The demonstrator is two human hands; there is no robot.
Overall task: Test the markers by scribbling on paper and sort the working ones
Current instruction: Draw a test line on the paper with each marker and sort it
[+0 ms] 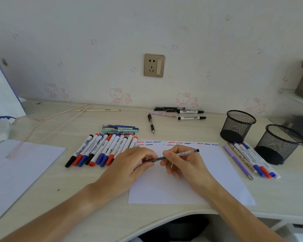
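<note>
I grip the slim pen [171, 155] with both hands [135, 163]: light, stiff, slick barrel, so I pinch cap and mid-barrel firmly.

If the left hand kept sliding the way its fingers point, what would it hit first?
Probably the right hand: the left hand points rightward along the thin dark pen that both hold, over the white paper sheet. Depth is hard to judge.

Wall socket [154, 65], pink cord [47, 117] on desk [42, 198], cartoon cat wall stickers [116, 95]
</note>
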